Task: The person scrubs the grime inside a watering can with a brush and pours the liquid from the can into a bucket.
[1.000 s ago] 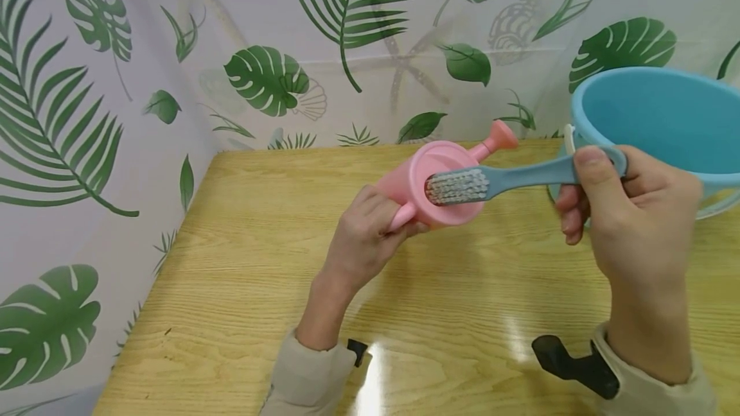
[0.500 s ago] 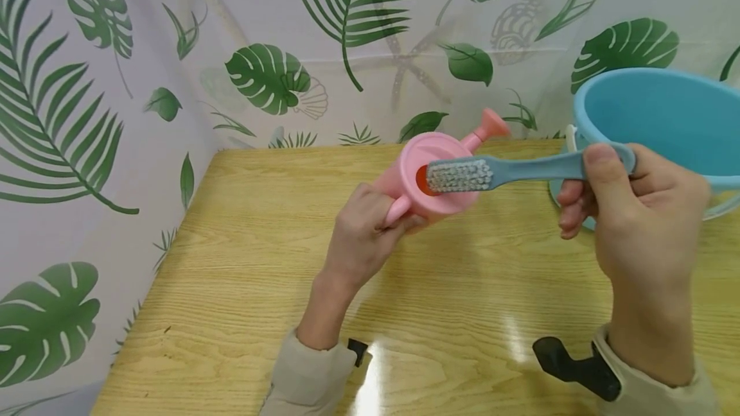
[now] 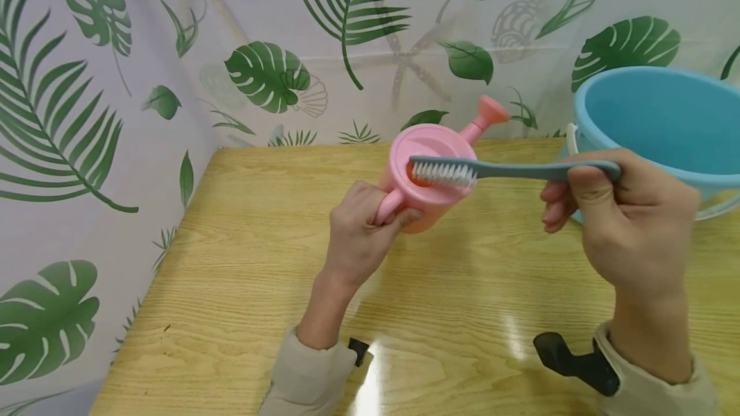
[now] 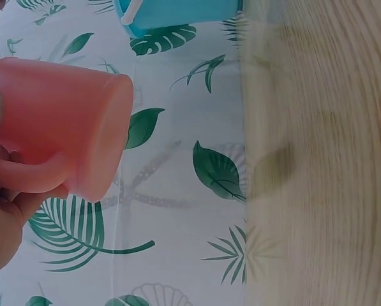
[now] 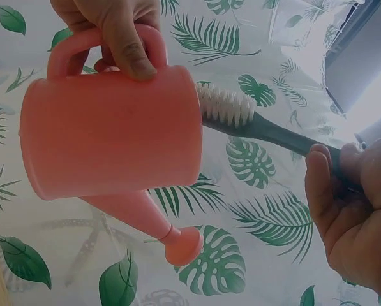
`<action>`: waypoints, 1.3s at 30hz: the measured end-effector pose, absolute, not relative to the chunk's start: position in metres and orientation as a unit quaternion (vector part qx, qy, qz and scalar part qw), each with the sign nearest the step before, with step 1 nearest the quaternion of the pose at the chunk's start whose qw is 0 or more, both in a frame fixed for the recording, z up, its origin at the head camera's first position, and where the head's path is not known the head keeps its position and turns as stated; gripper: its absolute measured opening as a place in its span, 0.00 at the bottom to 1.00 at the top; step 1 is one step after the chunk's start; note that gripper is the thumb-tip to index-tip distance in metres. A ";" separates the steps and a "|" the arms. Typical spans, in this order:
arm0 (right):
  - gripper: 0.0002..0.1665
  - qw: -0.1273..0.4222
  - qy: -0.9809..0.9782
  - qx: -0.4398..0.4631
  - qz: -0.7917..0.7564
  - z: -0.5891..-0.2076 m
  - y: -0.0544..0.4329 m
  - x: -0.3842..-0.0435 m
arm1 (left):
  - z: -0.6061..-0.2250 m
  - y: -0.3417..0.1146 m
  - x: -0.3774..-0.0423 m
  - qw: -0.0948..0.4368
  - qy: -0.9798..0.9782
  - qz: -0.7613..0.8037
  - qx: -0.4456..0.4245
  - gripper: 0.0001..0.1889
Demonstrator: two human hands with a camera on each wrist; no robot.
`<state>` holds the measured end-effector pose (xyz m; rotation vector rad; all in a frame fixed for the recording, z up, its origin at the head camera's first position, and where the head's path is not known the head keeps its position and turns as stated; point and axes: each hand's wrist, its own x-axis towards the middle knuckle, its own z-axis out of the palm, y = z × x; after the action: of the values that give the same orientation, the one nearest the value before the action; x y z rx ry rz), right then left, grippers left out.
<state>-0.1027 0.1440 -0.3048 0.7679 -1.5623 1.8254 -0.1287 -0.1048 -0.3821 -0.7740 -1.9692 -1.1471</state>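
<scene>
A pink toy watering can (image 3: 424, 201) is held up over the table by my left hand (image 3: 361, 230), whose fingers curl round its handle (image 5: 66, 54). Its open top faces up toward the head view, and the spout (image 3: 484, 114) points to the back right. My right hand (image 3: 642, 223) pinches the end of a blue-grey scrubbing brush (image 3: 520, 170) between thumb and fingers. The white bristles (image 5: 228, 105) lie across the can's mouth, turned toward the front, overlapping the orange-red opening in the head view. In the left wrist view the can's base (image 4: 110, 137) shows.
A light blue bucket (image 3: 613, 114) with a white handle stands at the back right, partly behind my right hand. The wooden table (image 3: 243, 262) spreads beneath both hands. Leaf-patterned cloth (image 3: 243, 5) hangs along the back and left.
The watering can has risen slightly and tipped more upright. The brush has turned from bristles facing the head camera to edge-on, staying at the can's mouth. Both grips are unchanged.
</scene>
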 end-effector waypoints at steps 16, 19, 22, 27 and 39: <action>0.20 0.337 -0.651 0.311 0.605 -0.306 0.144 -0.102 | -0.382 -0.103 -0.129 0.349 -0.770 -0.456 -0.279 0.24; 0.22 0.325 -0.711 0.316 0.538 -0.305 0.149 -0.100 | -0.383 -0.104 -0.130 0.357 -0.771 -0.453 -0.272 0.24; 0.26 0.328 -0.766 0.327 0.446 -0.304 0.151 -0.097 | -0.384 -0.105 -0.131 0.365 -0.771 -0.452 -0.261 0.24; 0.28 0.377 -0.811 0.338 0.293 -0.301 0.144 -0.095 | -0.386 -0.108 -0.133 0.372 -0.776 -0.449 -0.240 0.25; 0.20 0.382 -0.834 0.324 0.229 -0.309 0.139 -0.103 | -0.388 -0.106 -0.133 0.382 -0.780 -0.447 -0.213 0.27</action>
<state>-0.1030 0.1394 -0.3093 0.8266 -2.1283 0.5837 -0.1335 -0.1064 -0.3881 -0.5436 -1.9907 -1.1412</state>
